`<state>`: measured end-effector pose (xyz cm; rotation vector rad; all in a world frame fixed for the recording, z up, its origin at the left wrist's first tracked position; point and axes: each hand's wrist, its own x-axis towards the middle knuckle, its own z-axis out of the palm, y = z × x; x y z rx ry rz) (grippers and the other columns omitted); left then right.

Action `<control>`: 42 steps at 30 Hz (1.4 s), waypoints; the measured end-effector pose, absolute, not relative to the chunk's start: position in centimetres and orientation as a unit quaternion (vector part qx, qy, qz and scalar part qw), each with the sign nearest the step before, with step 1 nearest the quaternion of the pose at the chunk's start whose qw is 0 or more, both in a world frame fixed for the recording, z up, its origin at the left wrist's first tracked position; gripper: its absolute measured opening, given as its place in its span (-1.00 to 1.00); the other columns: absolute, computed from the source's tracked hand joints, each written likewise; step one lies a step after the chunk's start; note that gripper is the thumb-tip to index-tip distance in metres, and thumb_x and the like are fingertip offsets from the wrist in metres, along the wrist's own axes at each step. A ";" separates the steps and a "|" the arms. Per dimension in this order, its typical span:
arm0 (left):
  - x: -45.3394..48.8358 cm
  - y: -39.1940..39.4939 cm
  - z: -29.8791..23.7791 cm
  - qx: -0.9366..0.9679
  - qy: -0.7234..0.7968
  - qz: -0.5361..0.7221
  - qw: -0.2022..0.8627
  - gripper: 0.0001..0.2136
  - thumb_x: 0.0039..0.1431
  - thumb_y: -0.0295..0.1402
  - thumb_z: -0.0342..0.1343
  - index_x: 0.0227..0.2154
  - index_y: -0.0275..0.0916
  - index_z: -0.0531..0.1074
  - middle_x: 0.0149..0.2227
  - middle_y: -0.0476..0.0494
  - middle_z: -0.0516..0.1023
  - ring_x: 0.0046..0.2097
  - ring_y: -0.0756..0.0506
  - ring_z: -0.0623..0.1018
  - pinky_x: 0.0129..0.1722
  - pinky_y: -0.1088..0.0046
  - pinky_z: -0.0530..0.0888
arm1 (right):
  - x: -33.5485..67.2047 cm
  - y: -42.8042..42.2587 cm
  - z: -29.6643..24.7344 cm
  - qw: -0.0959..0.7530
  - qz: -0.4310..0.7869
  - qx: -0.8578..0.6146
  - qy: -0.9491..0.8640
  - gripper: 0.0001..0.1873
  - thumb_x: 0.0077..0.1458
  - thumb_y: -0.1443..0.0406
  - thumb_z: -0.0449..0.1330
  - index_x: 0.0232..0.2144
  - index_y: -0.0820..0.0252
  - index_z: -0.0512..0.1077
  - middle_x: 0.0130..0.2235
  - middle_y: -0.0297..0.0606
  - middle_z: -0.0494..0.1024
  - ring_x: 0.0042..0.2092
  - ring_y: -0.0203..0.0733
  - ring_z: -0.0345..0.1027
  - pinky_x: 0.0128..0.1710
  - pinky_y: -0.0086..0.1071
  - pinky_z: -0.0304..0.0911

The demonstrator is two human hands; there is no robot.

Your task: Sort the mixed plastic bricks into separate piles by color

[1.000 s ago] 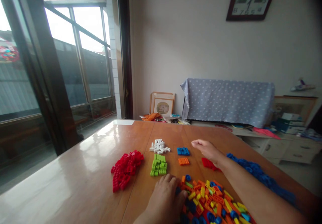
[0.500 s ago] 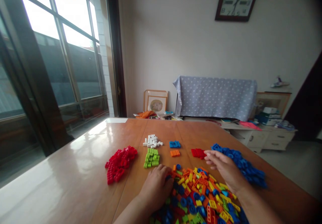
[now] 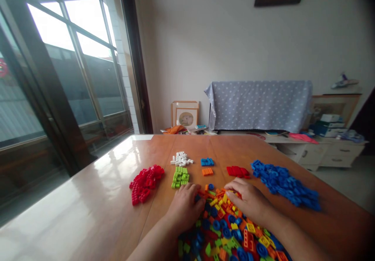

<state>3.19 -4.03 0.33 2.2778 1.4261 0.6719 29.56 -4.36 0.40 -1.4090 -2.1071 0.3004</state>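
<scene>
A: Largest first. Table (image 3: 96, 210) runs under both hands, glossy to the left. Risk?

B: Slight, I'd judge. A brick knocked loose could skid on that smooth top.

A: Next, the mixed heap (image 3: 228, 231).

B: Between the hands and on the near side of them. Left hand (image 3: 187, 204): fingers curled side by side at its left flank, thumb toward the bricks. Right hand (image 3: 247, 196): fingers bent together over its far edge. Cannot tell whether either pinches a piece; finger undersides out of view. Likely fault: spillage, if both hands push outward.

A: Blue pile (image 3: 284, 183)?

B: Right of the right hand, a gap between. A wide forearm swing might scatter it.

A: Large red pile (image 3: 146, 183)?

B: Left of the left hand, apart from it. Low risk.

A: Light green bricks (image 3: 180, 177)?

B: Just beyond the left fingers — closest call. A forward nudge could jostle them.

A: White bricks (image 3: 181, 159)?

B: Farther past the left hand; low risk.

A: Small red group (image 3: 238, 171)?

B: Just beyond the right hand; an overreach could disturb it.

A: Blue row (image 3: 207, 161), then orange row (image 3: 207, 172)?

B: Ahead, between the hands — orange nearer. A flicked heap piece could land among them unnoticed.
</scene>
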 end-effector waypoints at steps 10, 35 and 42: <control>3.3 -4.3 0.7 0.818 0.483 0.256 0.177 -0.61 0.28 -0.06 0.02 0.04 -0.13 0.47 -0.04 -0.21 0.52 0.04 -0.23 0.47 0.04 0.25 0.40 | 29.8 -4.3 0.8 0.268 0.050 -0.526 -0.806 -0.74 0.25 0.22 0.07 -0.20 0.04 0.57 -0.21 -0.27 0.59 -0.14 -0.14 0.43 -0.07 -0.33 0.23; 7.7 -0.7 1.5 0.814 0.551 0.156 0.095 -0.75 0.22 -0.23 0.03 -0.37 -0.24 0.56 -0.24 -0.22 0.55 -0.20 -0.16 0.51 -0.20 0.36 0.41 | 31.7 -3.6 1.0 0.318 0.033 -0.563 -0.762 -0.73 0.25 0.23 0.04 -0.35 0.10 0.53 -0.31 -0.27 0.58 -0.17 -0.16 0.44 -0.13 -0.36 0.17; 7.6 -1.0 0.2 0.719 0.487 0.394 0.301 -0.85 0.04 -0.48 0.00 -0.33 -0.25 0.43 -0.47 0.03 0.39 -0.43 0.02 0.37 -0.45 0.57 0.31 | 30.0 -4.6 1.2 0.365 0.128 -0.528 -0.756 -0.73 0.19 0.23 0.12 -0.13 0.11 0.55 -0.19 -0.21 0.59 -0.17 -0.14 0.47 -0.13 -0.37 0.29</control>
